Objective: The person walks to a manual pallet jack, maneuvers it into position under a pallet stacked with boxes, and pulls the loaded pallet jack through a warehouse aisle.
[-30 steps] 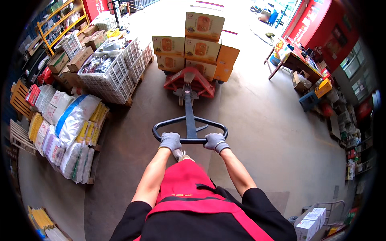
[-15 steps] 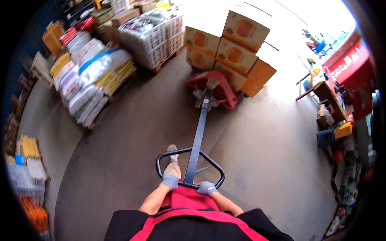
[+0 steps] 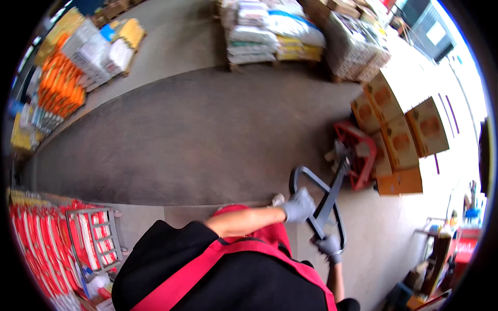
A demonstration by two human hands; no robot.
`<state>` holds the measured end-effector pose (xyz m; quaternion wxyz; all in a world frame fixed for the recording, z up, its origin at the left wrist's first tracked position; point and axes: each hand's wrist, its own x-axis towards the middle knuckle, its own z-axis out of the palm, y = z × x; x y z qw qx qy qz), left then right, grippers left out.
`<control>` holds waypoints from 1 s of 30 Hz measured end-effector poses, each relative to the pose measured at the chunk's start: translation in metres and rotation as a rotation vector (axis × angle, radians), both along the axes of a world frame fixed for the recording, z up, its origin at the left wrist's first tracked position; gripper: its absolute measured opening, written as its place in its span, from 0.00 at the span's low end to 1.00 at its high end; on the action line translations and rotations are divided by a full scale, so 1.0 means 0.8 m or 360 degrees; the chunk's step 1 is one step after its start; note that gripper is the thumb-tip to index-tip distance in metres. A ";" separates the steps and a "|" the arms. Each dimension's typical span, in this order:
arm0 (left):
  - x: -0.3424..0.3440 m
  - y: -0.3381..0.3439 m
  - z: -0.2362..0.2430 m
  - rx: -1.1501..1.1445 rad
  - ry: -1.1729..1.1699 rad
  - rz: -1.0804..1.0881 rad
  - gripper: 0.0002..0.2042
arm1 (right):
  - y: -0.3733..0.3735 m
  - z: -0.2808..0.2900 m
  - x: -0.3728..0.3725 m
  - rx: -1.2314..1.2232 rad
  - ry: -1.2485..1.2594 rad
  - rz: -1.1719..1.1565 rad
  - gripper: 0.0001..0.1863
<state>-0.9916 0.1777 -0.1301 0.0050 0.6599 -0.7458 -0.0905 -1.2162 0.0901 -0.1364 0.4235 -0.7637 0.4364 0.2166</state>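
Both my hands wear grey gloves and grip the dark loop handle of a pallet jack (image 3: 328, 206). My left hand (image 3: 299, 206) is closed on the near left part of the loop. Further right, my right hand (image 3: 329, 245) is wrapped round the lower end of the loop. The handle's bar runs up and right to the jack's red body (image 3: 363, 168). Stacked on the jack are several printed cartons (image 3: 399, 137), and an orange-brown carton (image 3: 400, 181) sits at the near side of the stack.
Pallets of white and yellow sacks (image 3: 254, 44) and white crates (image 3: 355, 49) stand at the far side. Orange packages (image 3: 57, 80) are piled at the left. Red-and-white sacks (image 3: 41, 243) and a grey metal cart (image 3: 101, 238) stand near left. A cluttered table (image 3: 438, 254) is at right.
My view has swung left, so the jack and cartons now appear at the right. The handle is angled to my right, with both hands still on it. Red-and-white sacks have come into view.
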 end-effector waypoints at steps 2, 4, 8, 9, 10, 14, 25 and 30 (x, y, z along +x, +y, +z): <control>-0.039 0.056 -0.003 0.0346 0.0171 0.0080 0.09 | 0.056 -0.038 -0.030 -0.0294 0.0135 0.0295 0.25; -0.031 0.111 -0.046 0.0211 0.0124 0.0187 0.09 | 0.122 -0.087 -0.019 -0.0345 0.0264 0.0203 0.25; 0.015 0.173 -0.099 -0.0127 -0.0032 0.0373 0.10 | 0.187 -0.085 0.024 0.0295 -0.0427 -0.0068 0.14; 0.031 0.182 -0.079 -0.0033 -0.0049 0.0321 0.12 | 0.197 -0.049 0.053 0.0425 -0.0396 -0.0152 0.12; 0.023 0.190 -0.076 -0.0278 -0.0113 0.0504 0.09 | 0.211 -0.019 0.063 0.0417 -0.0303 -0.0193 0.13; 0.050 0.254 -0.050 -0.0628 -0.0405 0.0696 0.05 | 0.247 -0.003 0.100 0.0412 -0.0163 -0.0166 0.12; 0.270 0.540 -0.053 -0.0834 -0.0013 0.0825 0.05 | 0.498 -0.069 0.437 0.0438 -0.0066 0.0333 0.11; 0.358 0.665 -0.034 -0.0809 -0.0015 0.0925 0.04 | 0.609 -0.080 0.554 0.0491 -0.0102 0.0491 0.11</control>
